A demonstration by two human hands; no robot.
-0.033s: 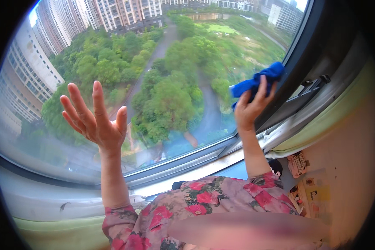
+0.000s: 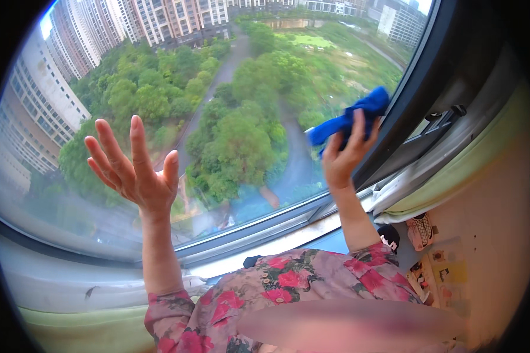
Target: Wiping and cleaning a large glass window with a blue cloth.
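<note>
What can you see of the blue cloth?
The blue cloth looks like soft fabric, bunched into a wad. The right hand grips it, fingers wrapped over its middle, and holds it at the window glass near the dark frame on the right. One end sticks up past the fingers; the other pokes out leftward.

Grey sill (image 2: 70, 282), dark frame (image 2: 447, 65), stickers (image 2: 439, 270) on wall.

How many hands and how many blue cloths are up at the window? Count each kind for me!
Hands: 2, the left hand spread open by the window glass and the right hand
Blue cloths: 1, the blue cloth gripped in the right hand
Total: 3
</note>
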